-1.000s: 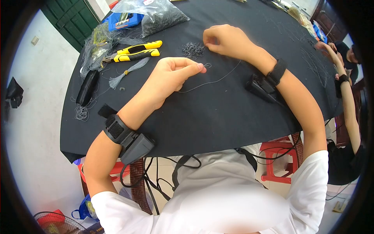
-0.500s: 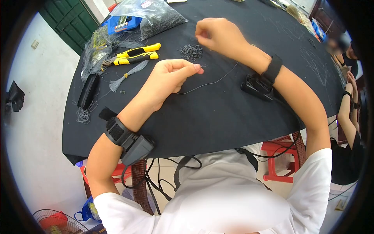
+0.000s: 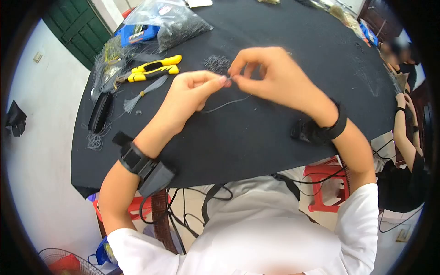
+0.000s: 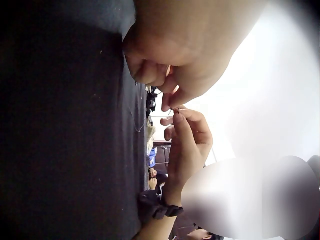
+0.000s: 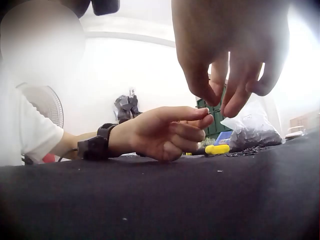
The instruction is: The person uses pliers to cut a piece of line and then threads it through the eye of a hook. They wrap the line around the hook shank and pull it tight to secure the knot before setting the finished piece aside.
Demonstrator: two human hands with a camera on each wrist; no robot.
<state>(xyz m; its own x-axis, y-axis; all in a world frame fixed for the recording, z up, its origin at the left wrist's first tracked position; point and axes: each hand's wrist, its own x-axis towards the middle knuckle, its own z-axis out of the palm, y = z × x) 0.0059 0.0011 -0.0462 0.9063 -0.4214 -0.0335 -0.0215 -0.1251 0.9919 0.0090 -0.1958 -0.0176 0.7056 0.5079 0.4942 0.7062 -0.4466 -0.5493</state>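
In the head view the left hand [image 3: 185,94] pinches a thin grey cord [image 3: 228,103] between thumb and forefinger, the cord trailing in an arc over the black cloth. The right hand [image 3: 275,75] meets it, its thumb and forefinger at the left fingertips around something small and dark. What that small piece is cannot be made out. Just behind the fingertips lies a pile of small dark pieces [image 3: 215,63]. The right wrist view shows the left hand [image 5: 170,131] low near the cloth, with the right hand [image 5: 232,60] above it.
Yellow-black pliers [image 3: 156,68], a tied grey bundle [image 3: 145,93], a black roll [image 3: 100,112] and tangled strands lie at the left. Behind them are a blue case [image 3: 137,35] and a clear bag [image 3: 183,30] of dark pieces. Another person's hands [image 3: 403,100] are at the far right.
My right hand has come from beyond the pile toward the left hand, and their fingertips now meet. The left hand keeps its pinch. The whole view has shifted slightly.
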